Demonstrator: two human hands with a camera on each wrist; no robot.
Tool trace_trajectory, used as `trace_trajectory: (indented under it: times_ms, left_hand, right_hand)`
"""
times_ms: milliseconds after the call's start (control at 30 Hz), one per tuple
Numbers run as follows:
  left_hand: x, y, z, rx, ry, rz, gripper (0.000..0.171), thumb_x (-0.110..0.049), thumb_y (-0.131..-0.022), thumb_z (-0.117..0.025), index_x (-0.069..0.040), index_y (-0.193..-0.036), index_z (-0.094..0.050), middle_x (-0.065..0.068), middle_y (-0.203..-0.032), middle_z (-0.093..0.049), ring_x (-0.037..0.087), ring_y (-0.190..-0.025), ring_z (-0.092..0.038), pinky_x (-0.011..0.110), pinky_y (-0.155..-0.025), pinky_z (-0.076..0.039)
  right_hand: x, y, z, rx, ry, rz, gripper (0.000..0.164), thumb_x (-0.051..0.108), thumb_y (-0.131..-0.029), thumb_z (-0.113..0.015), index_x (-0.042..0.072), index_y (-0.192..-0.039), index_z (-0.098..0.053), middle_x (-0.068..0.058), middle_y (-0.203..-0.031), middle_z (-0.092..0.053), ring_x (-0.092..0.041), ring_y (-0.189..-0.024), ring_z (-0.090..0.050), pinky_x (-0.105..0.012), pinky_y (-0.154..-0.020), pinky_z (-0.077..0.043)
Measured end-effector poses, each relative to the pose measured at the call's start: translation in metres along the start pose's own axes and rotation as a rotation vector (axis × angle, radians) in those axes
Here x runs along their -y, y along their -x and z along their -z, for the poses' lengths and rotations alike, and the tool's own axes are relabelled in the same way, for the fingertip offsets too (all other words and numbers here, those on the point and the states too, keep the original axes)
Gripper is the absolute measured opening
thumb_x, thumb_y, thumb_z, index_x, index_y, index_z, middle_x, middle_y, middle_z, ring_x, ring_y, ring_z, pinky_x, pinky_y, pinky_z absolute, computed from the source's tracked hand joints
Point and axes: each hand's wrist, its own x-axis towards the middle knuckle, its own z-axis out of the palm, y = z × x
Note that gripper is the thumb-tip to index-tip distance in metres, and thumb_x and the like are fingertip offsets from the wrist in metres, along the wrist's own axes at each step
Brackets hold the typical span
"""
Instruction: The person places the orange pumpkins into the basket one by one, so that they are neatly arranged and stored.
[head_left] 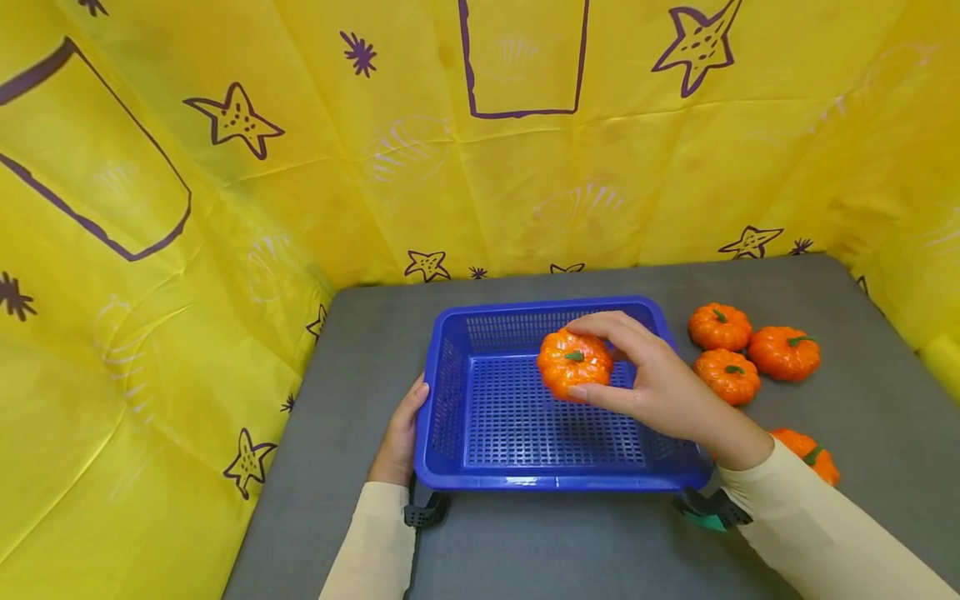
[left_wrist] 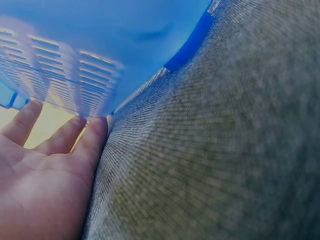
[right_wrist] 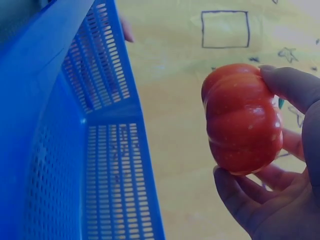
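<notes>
A small orange toy pumpkin (head_left: 574, 363) with a green stem is pinched between the thumb and fingers of my right hand (head_left: 656, 375), over the blue perforated plastic basket (head_left: 551, 482). In the right wrist view the pumpkin (right_wrist: 243, 120) shows its ribbed side, raised above the basket rim (right_wrist: 141, 135). My left hand (head_left: 402, 429) rests against the basket's left side, thumb at the rim. In the left wrist view its fairly straight fingers (left_wrist: 95, 132) touch the slotted outer wall (left_wrist: 100, 70). Within the basket, the slatted floor shows around the held pumpkin.
Right of the basket, three pumpkins (head_left: 720, 326) sit grouped on the grey table (head_left: 375, 333). Another pumpkin (head_left: 810, 454) lies nearer, partly hidden by my right forearm. A yellow cloth (head_left: 495, 192) with drawn starfish hangs behind the table and along both sides.
</notes>
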Motion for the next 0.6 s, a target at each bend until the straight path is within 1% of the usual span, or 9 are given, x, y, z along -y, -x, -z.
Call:
trace_trajectory:
  times_ms: [200, 367, 600]
  left_hand:
    - [-0.001, 0.000, 0.000, 0.002, 0.006, 0.000, 0.065, -0.044, -0.112, -0.047, -0.021, -0.172, -0.035, 0.030, -0.149, -0.052, 0.027, -0.111, -0.067, 0.038, -0.087, -0.060]
    - [0.000, -0.001, -0.001, 0.003, 0.006, -0.003, 0.065, -0.043, -0.111, -0.047, -0.020, -0.171, -0.035, 0.030, -0.149, -0.052, 0.027, -0.111, -0.066, 0.038, -0.088, -0.059]
    - [0.000, -0.002, 0.000, 0.011, 0.003, -0.016, 0.066, -0.042, -0.112, -0.045, -0.017, -0.172, -0.033, 0.028, -0.148, -0.054, 0.027, -0.112, -0.066, 0.039, -0.089, -0.059]
  right_hand:
    - [0.002, -0.011, -0.009, 0.014, -0.008, 0.002, 0.064, 0.008, -0.086, -0.093, 0.013, -0.143, -0.065, -0.005, -0.142, -0.062, -0.024, -0.124, -0.056, -0.028, -0.095, -0.053]
    - [0.001, -0.020, -0.016, 0.031, -0.011, -0.012, 0.061, 0.011, -0.089, -0.092, 0.013, -0.143, -0.065, -0.004, -0.140, -0.062, -0.023, -0.122, -0.058, -0.033, -0.095, -0.055]
    - [0.003, -0.031, -0.026, 0.055, -0.047, -0.063, 0.062, 0.015, -0.090, -0.092, 0.010, -0.146, -0.063, -0.004, -0.140, -0.061, -0.020, -0.119, -0.060, -0.040, -0.096, -0.057]
